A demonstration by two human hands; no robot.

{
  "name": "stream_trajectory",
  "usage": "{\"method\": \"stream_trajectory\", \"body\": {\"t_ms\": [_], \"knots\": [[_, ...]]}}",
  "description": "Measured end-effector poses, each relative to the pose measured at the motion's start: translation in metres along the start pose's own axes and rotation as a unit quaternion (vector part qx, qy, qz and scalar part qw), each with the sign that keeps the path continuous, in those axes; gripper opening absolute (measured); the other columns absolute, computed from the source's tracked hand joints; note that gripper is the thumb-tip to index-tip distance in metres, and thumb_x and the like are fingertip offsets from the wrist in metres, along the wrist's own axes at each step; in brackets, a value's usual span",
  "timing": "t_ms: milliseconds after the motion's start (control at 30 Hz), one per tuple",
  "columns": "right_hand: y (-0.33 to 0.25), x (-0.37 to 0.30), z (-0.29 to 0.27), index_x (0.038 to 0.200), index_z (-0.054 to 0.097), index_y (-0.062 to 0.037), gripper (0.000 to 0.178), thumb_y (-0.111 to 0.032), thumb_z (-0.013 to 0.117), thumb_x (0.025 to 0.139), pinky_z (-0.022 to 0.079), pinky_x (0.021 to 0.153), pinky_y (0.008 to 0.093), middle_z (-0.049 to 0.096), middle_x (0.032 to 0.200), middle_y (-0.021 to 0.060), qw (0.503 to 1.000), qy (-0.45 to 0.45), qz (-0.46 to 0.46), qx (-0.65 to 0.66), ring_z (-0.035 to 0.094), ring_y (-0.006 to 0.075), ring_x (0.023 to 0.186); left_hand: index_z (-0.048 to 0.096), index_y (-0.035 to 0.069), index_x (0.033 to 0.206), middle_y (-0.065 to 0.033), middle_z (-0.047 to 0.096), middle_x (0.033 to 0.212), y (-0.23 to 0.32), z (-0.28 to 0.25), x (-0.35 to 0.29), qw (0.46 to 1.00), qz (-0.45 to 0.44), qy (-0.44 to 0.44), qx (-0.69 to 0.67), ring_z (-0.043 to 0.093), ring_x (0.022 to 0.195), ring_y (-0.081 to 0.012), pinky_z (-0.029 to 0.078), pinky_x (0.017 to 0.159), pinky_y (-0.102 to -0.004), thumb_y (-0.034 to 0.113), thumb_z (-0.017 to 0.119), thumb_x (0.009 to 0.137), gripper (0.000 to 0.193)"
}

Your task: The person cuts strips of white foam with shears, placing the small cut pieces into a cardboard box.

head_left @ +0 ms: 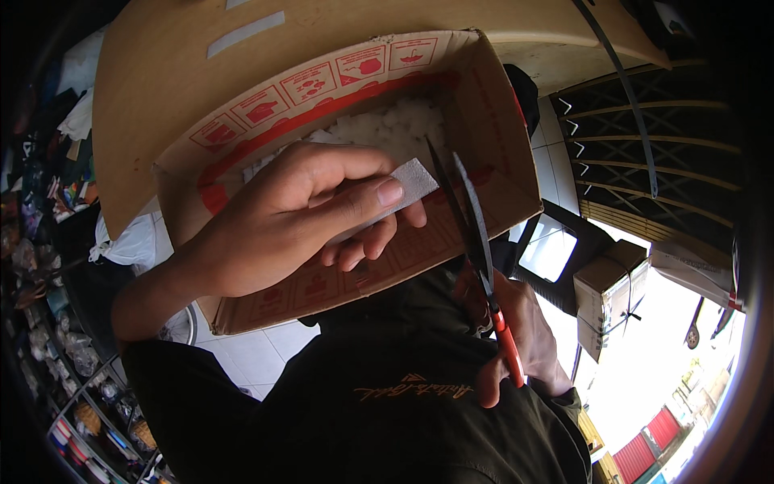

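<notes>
My left hand pinches a narrow grey strip between thumb and fingers, its free end poking out to the right. The strip looks like fabric or sheet material; I cannot tell which. In my right hand is a pair of scissors with orange-red handles, its dark blades parted and pointing up. The blade tips are just right of the strip's end, apart from it. Beneath both hands an open cardboard box with red printing holds many small white pieces.
A tan tabletop lies behind the box, with pale strips on it. Crowded shelves line the left, near a white plastic bag. To the right are a tied carton and a dark folding gate.
</notes>
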State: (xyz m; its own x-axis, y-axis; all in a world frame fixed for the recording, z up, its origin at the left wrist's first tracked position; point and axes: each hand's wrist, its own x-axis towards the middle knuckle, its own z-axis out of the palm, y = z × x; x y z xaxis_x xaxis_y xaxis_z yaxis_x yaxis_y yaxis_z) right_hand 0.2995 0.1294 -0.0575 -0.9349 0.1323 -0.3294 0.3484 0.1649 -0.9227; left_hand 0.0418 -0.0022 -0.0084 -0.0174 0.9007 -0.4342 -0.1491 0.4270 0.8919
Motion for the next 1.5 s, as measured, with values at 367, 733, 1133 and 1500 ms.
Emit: {"method": "stream_trajectory", "body": {"t_ms": [367,733,1133,1500], "knots": [[-0.028,0.007,-0.007,0.09,0.055,0.0014,0.082,-0.06,0.088,0.045,0.038,0.047,0.0326,0.047,0.053,0.0065,0.996,-0.007,0.012,-0.088,0.051,0.0242,0.046,0.053,-0.005,0.104,-0.0168,0.068,0.088,0.002,0.007,-0.001,0.998,-0.025,0.008,-0.057,0.047,0.054,-0.0069,0.04,0.054,-0.0184,0.013,0.052,0.097,0.02],[-0.026,0.01,-0.003,0.076,0.057,-0.0009,0.052,-0.037,0.09,0.059,0.037,0.046,0.0314,0.05,0.052,0.0069,0.999,0.026,0.012,-0.044,0.051,0.0215,0.044,0.054,-0.005,0.105,-0.0171,0.068,0.091,0.005,0.005,-0.001,0.998,-0.043,0.021,-0.043,0.055,0.06,-0.0089,0.044,0.055,-0.0203,0.015,0.052,0.098,0.021],[-0.021,0.008,-0.001,0.069,0.054,-0.0016,0.051,-0.038,0.089,0.061,0.034,0.044,0.03,0.045,0.047,0.0044,0.998,0.035,0.025,-0.035,0.047,0.0152,0.042,0.055,-0.002,0.105,-0.0126,0.067,0.084,-0.002,0.003,-0.002,0.999,-0.03,0.017,-0.03,0.056,0.06,-0.0072,0.043,0.055,-0.0184,0.021,0.053,0.098,0.024],[-0.007,0.012,-0.004,0.09,0.051,0.0007,0.102,-0.075,0.081,0.029,0.037,0.05,0.0365,0.046,0.058,0.0082,0.998,-0.027,-0.013,-0.046,0.051,0.0253,0.05,0.055,-0.002,0.103,-0.0116,0.066,0.081,-0.006,0.0,-0.001,1.0,0.01,0.015,-0.007,0.056,0.059,-0.0063,0.043,0.053,-0.0177,0.02,0.05,0.099,0.023]]}}
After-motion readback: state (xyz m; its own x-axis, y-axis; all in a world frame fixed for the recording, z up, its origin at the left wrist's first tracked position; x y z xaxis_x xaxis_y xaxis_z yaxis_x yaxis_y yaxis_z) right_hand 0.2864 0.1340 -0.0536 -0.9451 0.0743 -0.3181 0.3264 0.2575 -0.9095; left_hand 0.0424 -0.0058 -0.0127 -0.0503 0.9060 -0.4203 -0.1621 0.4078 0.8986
